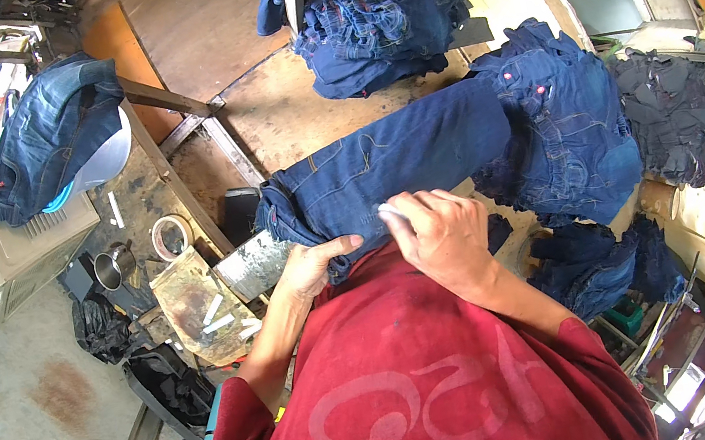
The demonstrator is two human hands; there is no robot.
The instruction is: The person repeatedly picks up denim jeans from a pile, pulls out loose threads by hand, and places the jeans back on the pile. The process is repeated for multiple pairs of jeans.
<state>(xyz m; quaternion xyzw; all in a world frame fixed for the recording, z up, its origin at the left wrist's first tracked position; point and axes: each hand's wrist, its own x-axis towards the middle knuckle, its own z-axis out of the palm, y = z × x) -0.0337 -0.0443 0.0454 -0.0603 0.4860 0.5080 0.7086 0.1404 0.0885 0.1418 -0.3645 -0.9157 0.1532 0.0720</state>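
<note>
Under my left hand (309, 268) lies the hem end of the dark blue denim jeans leg (389, 162), fingers clamped on its edge. My right hand (441, 237), just beside, pinches a small white chalk piece (390, 210) against the cloth. If my left grip slackens, I judge the denim could bunch and smear the mark.

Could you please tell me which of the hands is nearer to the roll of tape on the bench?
Left. The left hand grips the jeans edge, just right of the tape roll. The right hand, holding white chalk, sits farther right.
</note>
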